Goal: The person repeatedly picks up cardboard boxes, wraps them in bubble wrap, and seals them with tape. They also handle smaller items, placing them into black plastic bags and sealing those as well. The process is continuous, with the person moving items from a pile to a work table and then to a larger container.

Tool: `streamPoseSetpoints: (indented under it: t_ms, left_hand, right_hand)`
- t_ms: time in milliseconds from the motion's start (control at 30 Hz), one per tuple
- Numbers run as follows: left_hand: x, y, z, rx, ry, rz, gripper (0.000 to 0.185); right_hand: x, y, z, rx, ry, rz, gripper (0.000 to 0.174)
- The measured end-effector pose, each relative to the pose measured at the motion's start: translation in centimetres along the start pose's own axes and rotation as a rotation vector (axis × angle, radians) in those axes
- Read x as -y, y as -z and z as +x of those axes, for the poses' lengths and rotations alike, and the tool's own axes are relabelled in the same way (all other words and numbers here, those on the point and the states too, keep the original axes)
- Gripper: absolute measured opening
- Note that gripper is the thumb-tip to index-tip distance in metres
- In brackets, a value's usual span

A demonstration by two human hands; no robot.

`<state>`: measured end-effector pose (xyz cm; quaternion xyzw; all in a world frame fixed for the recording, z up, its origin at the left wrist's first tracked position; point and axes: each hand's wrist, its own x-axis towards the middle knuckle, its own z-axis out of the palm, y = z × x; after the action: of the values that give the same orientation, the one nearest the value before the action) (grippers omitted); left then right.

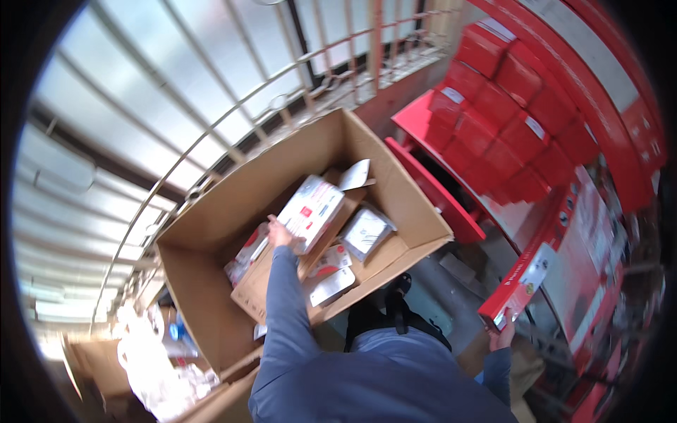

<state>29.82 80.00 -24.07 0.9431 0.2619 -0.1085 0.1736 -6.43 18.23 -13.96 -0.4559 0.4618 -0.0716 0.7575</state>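
A large open cardboard carton (193,301) stands in front of me. Inside it, my left hand (283,235) grips the near end of a white box with red print (314,206), fingers on its left side and thumb at the front corner. Under that lies a long brown cardboard box (259,299). To its right are a small pale box (365,232) and a white printed packet (333,286). Out to the right, beyond the carton, my right hand (502,333) holds one end of a long red box with a pale label (521,285).
Red boxes (492,121) are stacked on a red stand (410,119) at the upper right. A red panel (439,193) juts beside the carton's right wall. Metal window bars (211,129) run behind the carton. A white plastic bag (145,365) lies at lower left.
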Motion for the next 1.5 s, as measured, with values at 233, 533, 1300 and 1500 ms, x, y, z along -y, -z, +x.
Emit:
streamPoseSetpoints:
  t_ms: [233,533,1300,1500]
  left_hand:
    - [-4.4,-0.9,-8.3,-0.279,-0.495,0.212,0.091]
    - [-6.6,0.5,-6.1,0.225,-0.441,-0.436,0.091]
    - [-44.7,-15.9,-51.9,1.386,-0.639,-1.043,0.086]
    - [-40.8,-20.9,-53.9,1.35,-0.581,-1.241,0.084]
  right_hand:
    - [-6.5,-2.3,-10.9,-0.232,0.093,0.083,0.043]
    - [2.8,4.6,1.2,-0.526,0.467,0.115,0.051]
    - [12.5,11.1,7.2,0.311,0.645,0.435,0.07]
    - [12.9,15.8,5.0,0.434,0.567,0.318,0.068]
